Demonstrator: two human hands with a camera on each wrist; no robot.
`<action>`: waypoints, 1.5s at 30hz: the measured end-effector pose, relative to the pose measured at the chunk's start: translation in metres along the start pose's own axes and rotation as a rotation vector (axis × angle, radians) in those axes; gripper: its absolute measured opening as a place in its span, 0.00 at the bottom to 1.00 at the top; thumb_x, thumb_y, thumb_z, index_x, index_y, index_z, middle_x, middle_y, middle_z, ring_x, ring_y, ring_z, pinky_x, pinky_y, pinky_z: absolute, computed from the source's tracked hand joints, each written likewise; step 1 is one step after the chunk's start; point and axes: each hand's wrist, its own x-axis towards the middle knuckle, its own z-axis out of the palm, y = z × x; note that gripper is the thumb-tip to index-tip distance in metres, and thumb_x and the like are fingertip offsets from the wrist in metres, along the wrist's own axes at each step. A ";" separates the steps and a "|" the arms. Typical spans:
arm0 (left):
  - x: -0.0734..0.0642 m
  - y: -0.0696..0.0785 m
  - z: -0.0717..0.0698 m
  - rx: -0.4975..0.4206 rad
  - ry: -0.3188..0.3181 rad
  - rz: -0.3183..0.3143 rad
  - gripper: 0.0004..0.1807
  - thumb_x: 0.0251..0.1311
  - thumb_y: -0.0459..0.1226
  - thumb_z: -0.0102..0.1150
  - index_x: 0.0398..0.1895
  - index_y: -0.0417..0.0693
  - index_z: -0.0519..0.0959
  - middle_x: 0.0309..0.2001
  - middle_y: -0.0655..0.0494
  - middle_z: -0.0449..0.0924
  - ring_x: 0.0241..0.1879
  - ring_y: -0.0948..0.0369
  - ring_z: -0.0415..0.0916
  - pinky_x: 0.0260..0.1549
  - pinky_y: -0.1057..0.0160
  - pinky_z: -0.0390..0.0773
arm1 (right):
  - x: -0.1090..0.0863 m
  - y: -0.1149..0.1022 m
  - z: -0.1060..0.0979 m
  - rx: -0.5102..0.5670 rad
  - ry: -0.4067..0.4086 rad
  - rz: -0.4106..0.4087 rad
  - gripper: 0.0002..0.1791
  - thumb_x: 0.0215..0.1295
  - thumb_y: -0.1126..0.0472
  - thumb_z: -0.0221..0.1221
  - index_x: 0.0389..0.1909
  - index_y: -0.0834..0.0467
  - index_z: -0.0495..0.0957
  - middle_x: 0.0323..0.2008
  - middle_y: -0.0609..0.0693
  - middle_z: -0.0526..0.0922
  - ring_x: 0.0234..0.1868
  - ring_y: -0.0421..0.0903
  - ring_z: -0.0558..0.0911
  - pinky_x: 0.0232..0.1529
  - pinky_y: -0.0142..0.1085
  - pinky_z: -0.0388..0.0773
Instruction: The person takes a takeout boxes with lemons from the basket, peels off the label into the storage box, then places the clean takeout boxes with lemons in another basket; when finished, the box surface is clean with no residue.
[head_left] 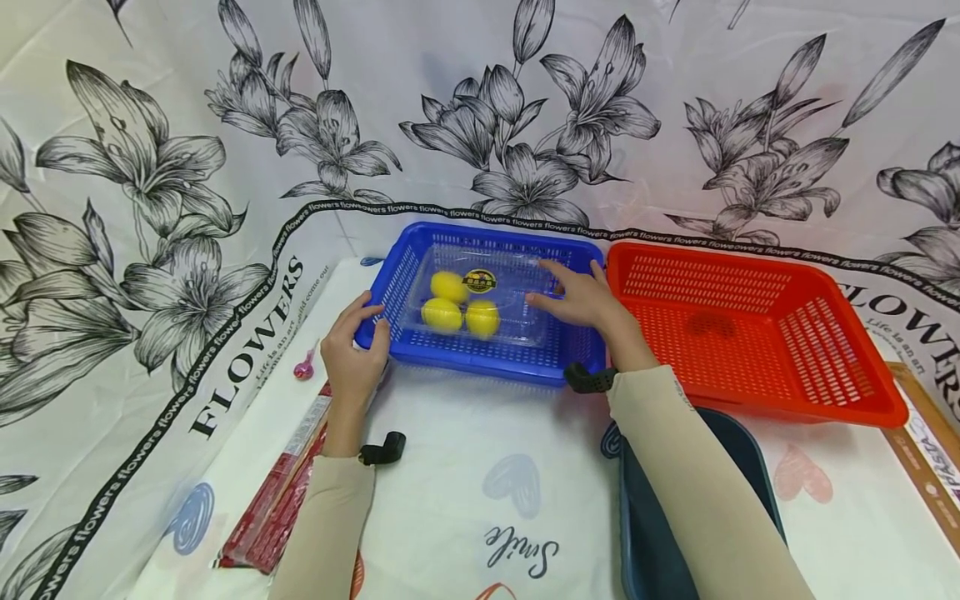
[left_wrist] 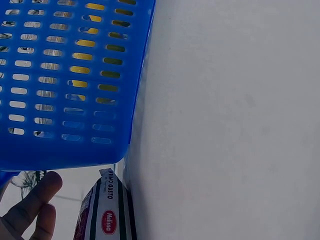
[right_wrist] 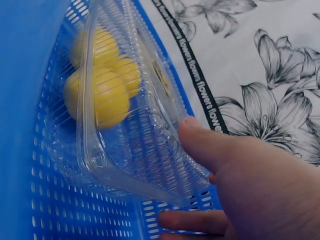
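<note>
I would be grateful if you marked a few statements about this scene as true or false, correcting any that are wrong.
1. Three yellow fruits lie in the clear plastic box. True.
2. The clear plastic box sits in the red basket. False: it sits in the blue basket.
3. The right hand is at the right end of the clear plastic box. True.
4. The left hand grips a yellow fruit. False: the left hand is at the blue basket's left end.
5. The right sleeve passes over part of the dark tray. True.
</note>
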 end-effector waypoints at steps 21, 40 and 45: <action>0.000 0.000 0.000 -0.014 -0.017 0.000 0.12 0.63 0.39 0.62 0.46 0.45 0.88 0.63 0.58 0.82 0.67 0.58 0.77 0.69 0.56 0.73 | 0.006 -0.007 0.016 0.472 -0.152 -0.015 0.42 0.70 0.46 0.62 0.80 0.46 0.54 0.73 0.61 0.65 0.59 0.60 0.79 0.51 0.51 0.85; 0.000 -0.001 -0.001 -0.022 -0.016 -0.018 0.12 0.63 0.39 0.62 0.45 0.46 0.88 0.63 0.60 0.82 0.67 0.60 0.76 0.69 0.55 0.73 | 0.015 -0.010 0.031 0.787 0.011 0.011 0.31 0.68 0.53 0.65 0.69 0.52 0.66 0.41 0.64 0.78 0.23 0.50 0.83 0.34 0.45 0.87; 0.000 -0.001 -0.001 -0.017 -0.012 -0.019 0.12 0.63 0.39 0.62 0.45 0.46 0.88 0.63 0.61 0.82 0.66 0.60 0.76 0.69 0.55 0.73 | 0.013 -0.012 0.030 0.801 0.058 0.005 0.30 0.68 0.55 0.64 0.68 0.55 0.66 0.35 0.60 0.75 0.21 0.50 0.83 0.31 0.45 0.86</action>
